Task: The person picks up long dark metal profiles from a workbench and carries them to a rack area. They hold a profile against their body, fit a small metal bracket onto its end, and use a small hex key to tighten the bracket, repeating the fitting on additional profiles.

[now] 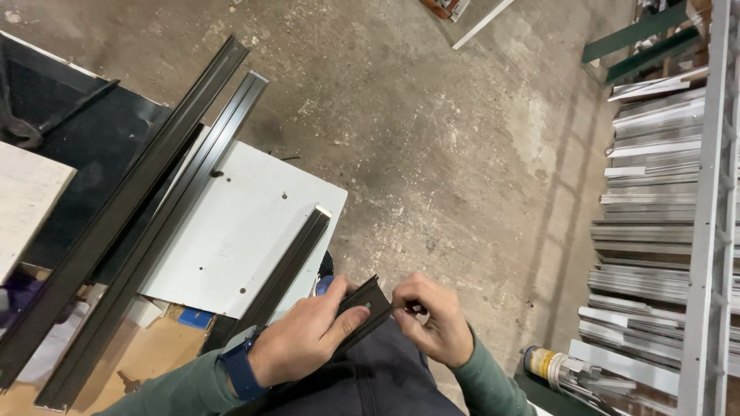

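Note:
My left hand point(308, 339) grips a short dark metal profile piece point(368, 299) against my lap, thumb along its upper face. My right hand point(433, 320) is closed at the piece's right end, fingertips pinching something small and dark there that I cannot make out. A blue watch band point(240, 370) is on my left wrist. Just left of my hands a longer dark metal channel point(289, 266) lies on a pale grey board point(247, 223), its end sticking over the board's edge.
Two long dark profiles point(139, 200) lie diagonally across the board and a black surface point(92, 131). Bare concrete floor point(432, 139) lies ahead. A rack of stacked pale metal profiles point(655, 200) stands at the right. A sealant tube point(549, 362) lies near my right elbow.

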